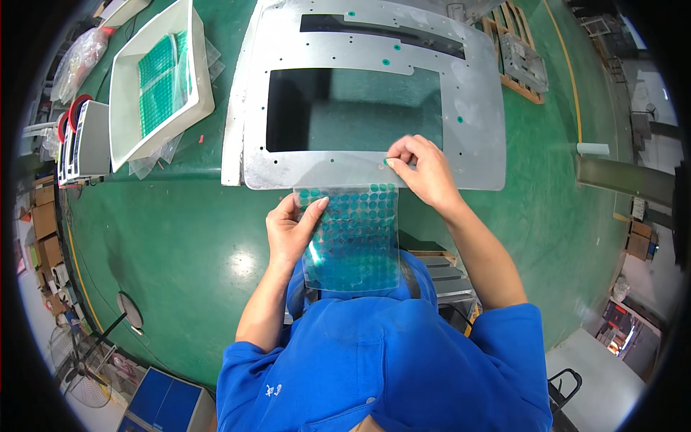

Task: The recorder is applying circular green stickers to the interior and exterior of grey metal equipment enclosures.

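My left hand point(294, 225) pinches the upper left part of a clear sheet of round green stickers point(353, 237), thumb on top. The sheet hangs in front of my body, its upper edge by the near edge of a grey metal panel point(475, 158). Over that near edge, my right hand point(425, 169) holds a small green round sticker point(389, 162) between thumb and fingertips, beside a small hole in the panel. The panel has a large rectangular opening point(360, 108) and a long narrow one. Several green dots point(386, 62) sit on its surface.
A white bin point(198, 115) with more green sticker sheets point(157, 79) stands at the far left, clear plastic bags near it. A wooden pallet point(529, 90) is at the far right. At lower left are a fan point(83, 381) and a blue cabinet point(162, 399).
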Demonstrator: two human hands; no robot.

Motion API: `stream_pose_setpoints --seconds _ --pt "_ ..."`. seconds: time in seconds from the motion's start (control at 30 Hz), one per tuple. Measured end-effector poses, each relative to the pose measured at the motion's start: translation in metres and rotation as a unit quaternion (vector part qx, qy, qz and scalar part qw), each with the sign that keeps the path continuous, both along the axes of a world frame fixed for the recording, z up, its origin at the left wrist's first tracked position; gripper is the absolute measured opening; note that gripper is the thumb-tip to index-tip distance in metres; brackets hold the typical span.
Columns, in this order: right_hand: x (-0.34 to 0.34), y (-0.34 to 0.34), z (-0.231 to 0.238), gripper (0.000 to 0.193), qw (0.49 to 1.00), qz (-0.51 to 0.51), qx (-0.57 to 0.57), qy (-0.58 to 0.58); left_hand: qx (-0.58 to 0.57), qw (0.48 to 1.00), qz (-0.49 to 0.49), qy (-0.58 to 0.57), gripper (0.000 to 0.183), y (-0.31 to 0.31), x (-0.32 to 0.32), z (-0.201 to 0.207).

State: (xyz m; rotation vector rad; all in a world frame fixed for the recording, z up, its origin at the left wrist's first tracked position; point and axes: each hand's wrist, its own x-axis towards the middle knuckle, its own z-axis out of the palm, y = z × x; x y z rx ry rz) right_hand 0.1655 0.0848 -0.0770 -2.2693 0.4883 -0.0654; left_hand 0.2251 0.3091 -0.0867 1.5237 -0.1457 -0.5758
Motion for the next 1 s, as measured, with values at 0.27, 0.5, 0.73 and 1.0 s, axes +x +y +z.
stream_pose_setpoints --seconds 0.27,0.5,0.73,1.0 --pt "0.022 -0.026 0.003 0.027 0.981 0.009 0.103 0.165 -0.006 1.000 0.018 -0.025 0.009 0.006 -0.005 0.007" --pt "0.020 0.015 0.042 0.015 0.970 0.182 0.156 -0.034 0.003 0.996 0.039 -0.079 0.009 0.039 -0.013 0.030" --pt "0.018 0.053 0.045 0.007 0.953 0.184 0.235 -0.043 0.015 0.994 0.053 -0.090 0.009 0.053 -0.010 0.038" --pt "0.053 0.082 0.035 0.007 0.956 0.186 -0.050 -0.221 -0.016 0.998 0.049 -0.036 0.007 0.066 0.039 0.029"
